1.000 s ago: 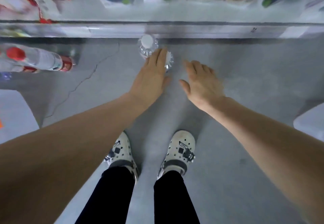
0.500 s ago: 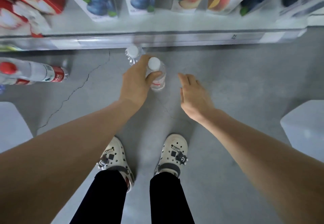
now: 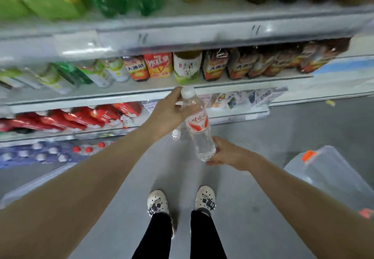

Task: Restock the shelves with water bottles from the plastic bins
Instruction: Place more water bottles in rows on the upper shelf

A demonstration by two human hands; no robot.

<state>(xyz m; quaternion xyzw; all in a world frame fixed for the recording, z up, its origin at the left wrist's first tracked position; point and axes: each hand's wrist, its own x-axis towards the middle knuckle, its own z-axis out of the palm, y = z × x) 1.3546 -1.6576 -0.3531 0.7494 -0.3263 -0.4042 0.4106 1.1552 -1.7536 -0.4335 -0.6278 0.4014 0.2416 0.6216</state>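
Now | left grip [image 3: 168, 112] clamped on one water bottle [image 3: 199, 131]; right grip [image 3: 230, 155] apart, touching its base; second bottle [image 3: 176, 134] on floor

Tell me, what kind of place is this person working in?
Most likely a small shop or supermarket drinks aisle. Tiered shelves carry rows of labelled drink bottles, the left hand holds a water bottle by its neck, and a clear plastic bin sits on the floor.
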